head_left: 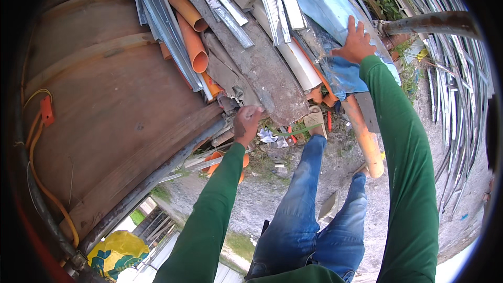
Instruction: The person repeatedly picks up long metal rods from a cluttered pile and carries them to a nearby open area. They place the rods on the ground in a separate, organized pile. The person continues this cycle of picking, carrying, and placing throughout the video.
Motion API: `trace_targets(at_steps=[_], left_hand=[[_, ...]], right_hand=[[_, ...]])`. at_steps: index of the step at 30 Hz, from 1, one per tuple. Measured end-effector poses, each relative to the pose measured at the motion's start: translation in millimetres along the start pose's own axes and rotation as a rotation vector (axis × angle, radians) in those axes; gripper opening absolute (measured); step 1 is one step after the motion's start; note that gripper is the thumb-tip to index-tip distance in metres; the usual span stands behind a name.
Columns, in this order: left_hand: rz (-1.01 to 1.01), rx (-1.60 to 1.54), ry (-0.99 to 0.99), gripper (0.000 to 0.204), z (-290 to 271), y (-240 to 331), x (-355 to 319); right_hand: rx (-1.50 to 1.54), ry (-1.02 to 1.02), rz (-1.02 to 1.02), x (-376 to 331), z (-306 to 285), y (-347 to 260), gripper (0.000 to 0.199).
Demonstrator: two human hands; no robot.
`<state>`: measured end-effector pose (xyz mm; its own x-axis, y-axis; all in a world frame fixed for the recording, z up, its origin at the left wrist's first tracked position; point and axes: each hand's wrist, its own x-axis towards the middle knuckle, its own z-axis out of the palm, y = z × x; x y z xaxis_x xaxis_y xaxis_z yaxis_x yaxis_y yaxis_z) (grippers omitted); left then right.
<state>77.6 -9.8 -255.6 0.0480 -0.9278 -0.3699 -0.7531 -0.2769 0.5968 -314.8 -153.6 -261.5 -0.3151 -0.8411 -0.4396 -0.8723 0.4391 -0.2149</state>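
My left hand [246, 123], in a green sleeve, is closed around the lower end of a piece in a heap of scrap, beside a weathered grey board [262, 68]. My right hand [356, 42] lies flat with fingers spread on a blue sheet [327, 5] on top of the heap. Orange pipes [191, 36], a white pipe [301, 65] and grey metal strips [162, 21] lie packed together in the same heap. What exactly my left hand grips is hidden among the scrap ends.
A brown wooden wall [105, 99] with a grey pipe [157, 178] along its edge stands at the left. An orange pipe [367, 141] leans by my blue-trousered legs. Bent metal strips [461, 99] pile up at the right. A yellow sack [118, 251] lies below.
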Motion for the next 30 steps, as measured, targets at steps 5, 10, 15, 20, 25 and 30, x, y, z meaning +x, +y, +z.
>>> trace_targets(at_steps=[5, 10, 15, 20, 25, 30], left_hand=[[0.08, -0.007, 0.282, 0.036, -18.2, 16.6, 150.6], [0.154, -0.076, 0.394, 0.043, -9.7, 93.0, 246.6], [0.018, -0.141, 0.422, 0.072, 8.6, 155.4, 330.5], [-0.255, -0.419, 0.343, 0.066, 15.8, 178.6, 370.7], [-0.312, -0.967, 0.182, 0.051, 8.5, 189.6, 405.9], [-0.227, -0.66, 0.17, 0.062, 14.3, 188.5, 375.6]], right_hand=[[-0.048, -0.008, -0.006, 2.6, -0.7, -26.1, 0.119], [-0.133, -0.065, 0.148, 6.9, -7.6, -39.5, 0.117], [-0.092, -0.055, 0.128, 12.1, -5.3, -37.1, 0.116], [-0.07, -0.078, 0.112, 13.1, -10.4, -34.9, 0.115], [-0.034, -0.084, 0.08, 14.1, -9.8, -34.9, 0.115], [-0.012, -0.1, 0.088, 15.7, -8.8, -32.8, 0.115]])
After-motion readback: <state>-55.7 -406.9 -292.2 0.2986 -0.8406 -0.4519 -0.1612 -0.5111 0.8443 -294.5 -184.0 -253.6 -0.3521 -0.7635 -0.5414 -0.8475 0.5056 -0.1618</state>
